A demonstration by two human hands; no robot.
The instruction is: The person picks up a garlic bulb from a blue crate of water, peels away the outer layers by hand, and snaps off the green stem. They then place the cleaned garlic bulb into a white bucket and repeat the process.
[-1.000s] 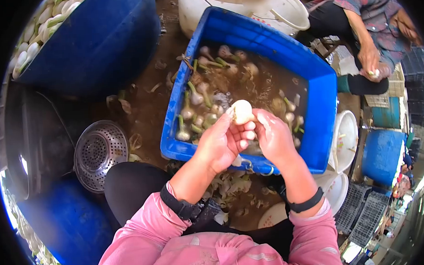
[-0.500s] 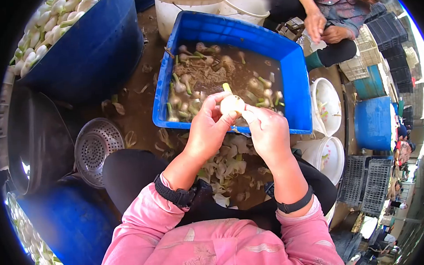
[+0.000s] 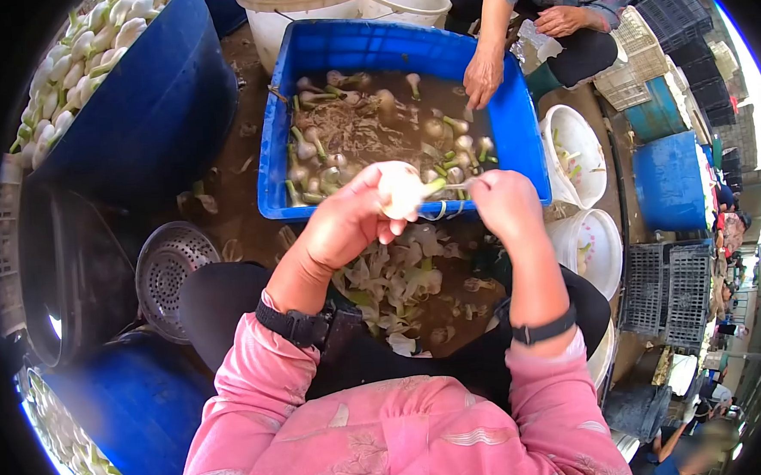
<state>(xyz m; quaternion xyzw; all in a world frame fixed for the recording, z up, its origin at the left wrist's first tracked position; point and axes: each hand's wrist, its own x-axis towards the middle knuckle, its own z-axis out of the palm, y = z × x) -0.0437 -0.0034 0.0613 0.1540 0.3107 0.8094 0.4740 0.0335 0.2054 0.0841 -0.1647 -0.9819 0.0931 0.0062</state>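
My left hand (image 3: pixel 341 227) is closed round a pale garlic bulb (image 3: pixel 399 190), whose short green stem points right. At that stem's end, my right hand (image 3: pixel 508 203) pinches a thin strip of peel (image 3: pixel 457 187), pulled out to the right. Both hands are above the near rim of a blue tub (image 3: pixel 269 157) of muddy water, where several unpeeled bulbs (image 3: pixel 305 145) with green stems float. Below the hands, a pile of loose peels (image 3: pixel 396 280) lies on the ground.
A co-worker's hand (image 3: pixel 484 79) reaches into the tub from the far right. White buckets (image 3: pixel 576 154) stand right of it. A metal colander (image 3: pixel 176 270) and a large blue barrel (image 3: pixel 145 103) heaped with garlic are at left. Black crates (image 3: pixel 663 291) stand farther right.
My hands have moved apart, and the bulb has turned so its stem points right, with a strip stretched from it. The co-worker's hand has reached down into the tub.
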